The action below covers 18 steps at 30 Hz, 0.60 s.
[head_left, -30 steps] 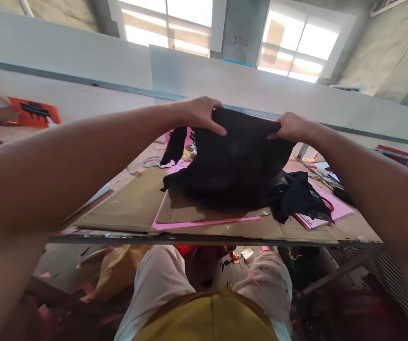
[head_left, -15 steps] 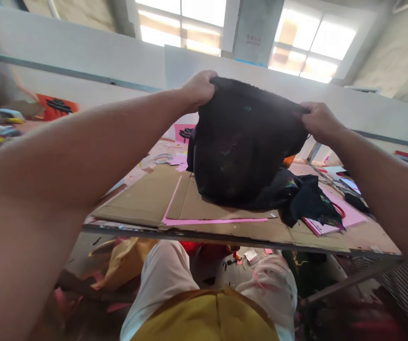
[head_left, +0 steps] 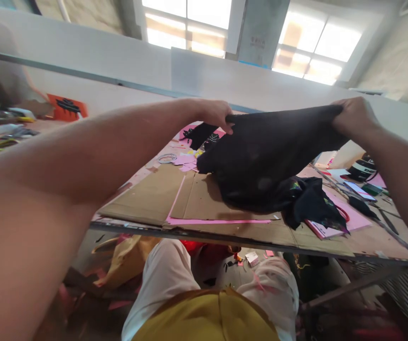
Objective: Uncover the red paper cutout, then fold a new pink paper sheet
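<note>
Landmark: flat brown corrugated cardboard sheet (head_left: 140, 196). Item: large matte black cloth (head_left: 267, 151), raised above the landmark, its lower folds on or just over it. Change over the last half second: the hands are wider apart, the left lower, and the upper edge, which sloped down to the right, now runs nearly straight and rises slightly rightward; in judgement, the cloth is better spread for handling. Left hand (head_left: 218, 116): thumb and fingers pinching one upper corner. Right hand (head_left: 358, 118): gripping the opposite corner, fingertips hidden. Hard to make out: crumpled black fabric with coloured print (head_left: 313, 208), at the landmark's right end, perhaps part of the same cloth, cannot tell; curved red loop (head_left: 346, 215) beneath it, largely covered. Partly screened beyond the landmark: black piece with pale dots (head_left: 213, 137). Right of the landmark, cut off by the right arm: black-and-white rounded object (head_left: 363, 166), kind unclear.
</note>
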### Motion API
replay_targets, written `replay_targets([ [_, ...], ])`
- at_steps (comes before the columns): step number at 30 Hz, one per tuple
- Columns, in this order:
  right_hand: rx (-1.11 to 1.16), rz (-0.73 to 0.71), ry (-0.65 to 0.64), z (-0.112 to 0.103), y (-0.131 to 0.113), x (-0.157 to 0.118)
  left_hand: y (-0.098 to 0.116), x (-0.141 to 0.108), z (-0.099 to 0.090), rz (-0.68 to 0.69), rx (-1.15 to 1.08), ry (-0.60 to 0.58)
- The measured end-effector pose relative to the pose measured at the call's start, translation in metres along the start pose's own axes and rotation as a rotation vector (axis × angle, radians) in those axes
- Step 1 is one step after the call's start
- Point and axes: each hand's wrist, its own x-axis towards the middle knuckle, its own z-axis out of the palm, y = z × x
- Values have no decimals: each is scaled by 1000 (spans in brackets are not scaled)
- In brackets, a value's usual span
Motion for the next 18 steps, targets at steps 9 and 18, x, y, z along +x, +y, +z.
replay_targets([
  [9,-25,129,-10,-9,13,-3,2,7,34,64,-177,171],
  [18,28,158,105,-9,15,-2,-4,12,41,281,-109,-44],
])
